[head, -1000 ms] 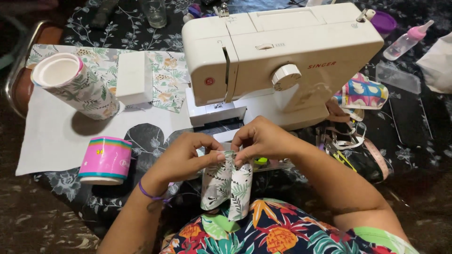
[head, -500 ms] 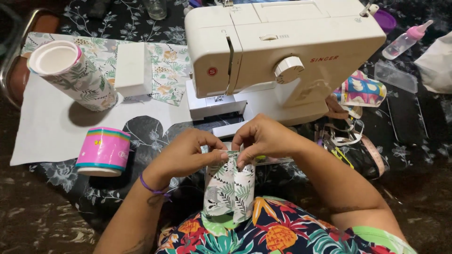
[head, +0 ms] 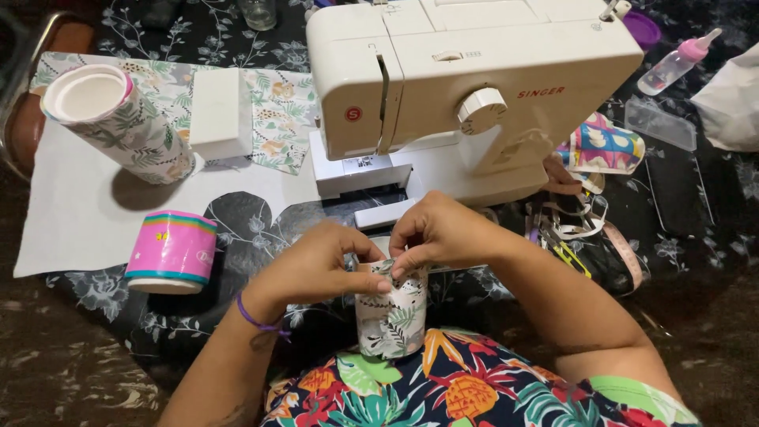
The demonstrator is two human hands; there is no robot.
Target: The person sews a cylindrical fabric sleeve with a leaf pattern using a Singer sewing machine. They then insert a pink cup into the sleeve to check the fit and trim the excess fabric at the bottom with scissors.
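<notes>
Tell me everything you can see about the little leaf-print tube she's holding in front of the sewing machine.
The leaf-print tube is a short, upright cylinder covered in what looks like white fabric with green and dark leaves. It stands close to the person's body, in front of the white sewing machine. The left hand pinches its upper side; the right hand works at its top rim. Its base is hidden.

sewing machine (head: 474, 87) top cut off, leaf-print tube (head: 391, 320) rim hidden by fingers (head: 379, 277)

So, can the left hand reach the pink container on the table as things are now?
Probably yes. The pink container stands on the same side as the left hand, with only bare cloth between them. But that hand now grips the leaf-print tube and must release it first.
</notes>
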